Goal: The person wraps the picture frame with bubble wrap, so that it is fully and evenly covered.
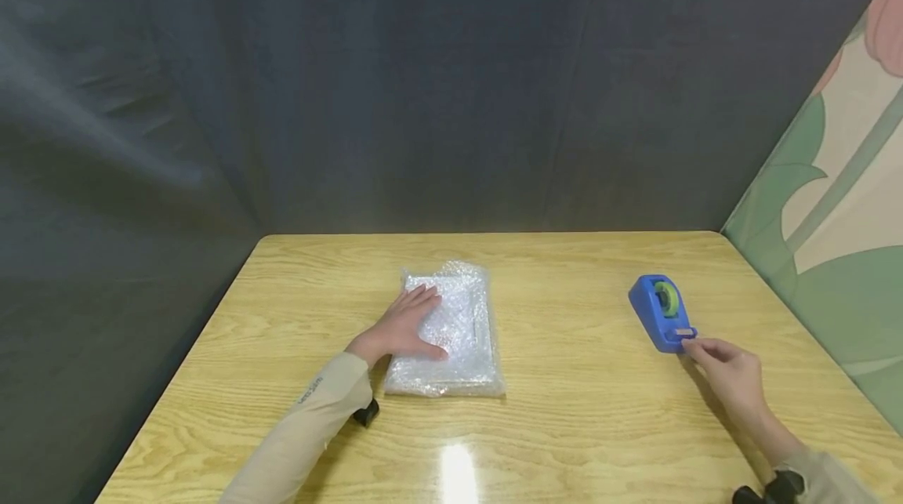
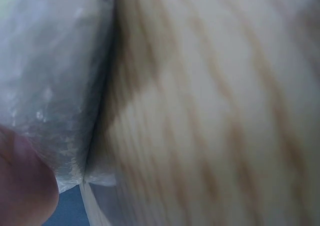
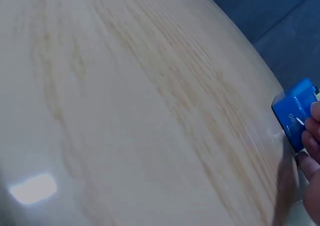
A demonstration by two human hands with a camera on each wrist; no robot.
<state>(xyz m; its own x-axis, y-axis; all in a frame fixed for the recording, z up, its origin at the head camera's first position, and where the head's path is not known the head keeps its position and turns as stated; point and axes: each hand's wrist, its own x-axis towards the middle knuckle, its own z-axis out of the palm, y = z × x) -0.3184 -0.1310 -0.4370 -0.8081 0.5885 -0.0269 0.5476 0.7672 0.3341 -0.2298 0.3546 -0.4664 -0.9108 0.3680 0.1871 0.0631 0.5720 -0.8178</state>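
A flat rectangular item in bubble wrap lies on the table left of the middle. My left hand rests on its left part with the fingers spread; in the left wrist view a fingertip shows beside the crinkled wrap. To the right stands a blue tape dispenser holding a yellow-green roll of tape. At its front cutting edge, the thumb and forefinger of my right hand pinch the tape's end, though the clear strip itself is hardly visible. The right wrist view catches the dispenser and curled fingers at its edge.
The wood-grained table spreads between the two hands. A dark curtain hangs behind it and on the left. A wall with a leaf and flower pattern borders the right side.
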